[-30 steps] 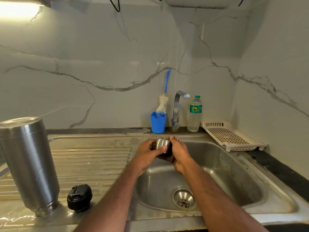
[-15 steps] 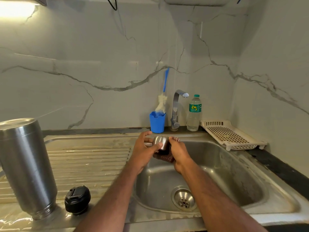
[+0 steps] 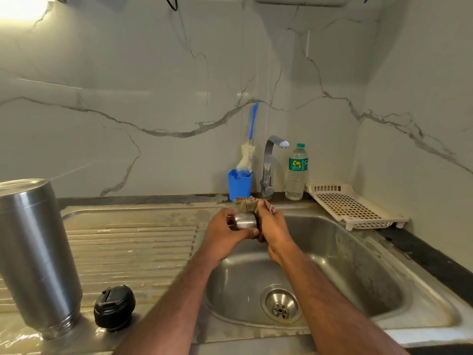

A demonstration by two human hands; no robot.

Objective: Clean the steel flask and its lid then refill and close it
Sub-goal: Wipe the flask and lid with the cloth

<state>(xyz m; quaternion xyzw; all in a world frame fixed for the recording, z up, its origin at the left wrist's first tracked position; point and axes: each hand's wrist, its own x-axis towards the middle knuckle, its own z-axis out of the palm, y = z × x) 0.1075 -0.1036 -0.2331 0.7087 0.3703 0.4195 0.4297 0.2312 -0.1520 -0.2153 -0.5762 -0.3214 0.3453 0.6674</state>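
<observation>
Since half a second ago the cloth (image 3: 247, 204) has come up into view above the steel cup (image 3: 245, 221), where before only a dark fold showed below it, and both hands sit slightly higher over the back rim of the sink (image 3: 358, 257). The left hand (image 3: 225, 235) curls its fingers and thumb round the cup, gripping it from the left. The right hand (image 3: 272, 226) pinches the cloth against the cup's right side, fingers closed on the fabric. The cup lies on its side, its long axis running roughly left to right; which end is the open one is hard to tell, since the hands cover both.

The steel flask (image 3: 35, 254) stands upside down at the left edge of the draining board (image 3: 133, 247), base up and its threaded mouth down. Its black lid (image 3: 114, 307) sits just beside it, near the front edge of the board, apart from the hands. Along the back edge of the counter stand a blue holder (image 3: 239, 184) with a bottle brush (image 3: 247, 155), the tap (image 3: 270, 165) and a water bottle (image 3: 296, 172) in a row. A cream plastic rack (image 3: 353, 206) rests at the back right corner, overhanging the sink rim. The drain (image 3: 281, 303) shows between the forearms, which cross the front of the sink.
</observation>
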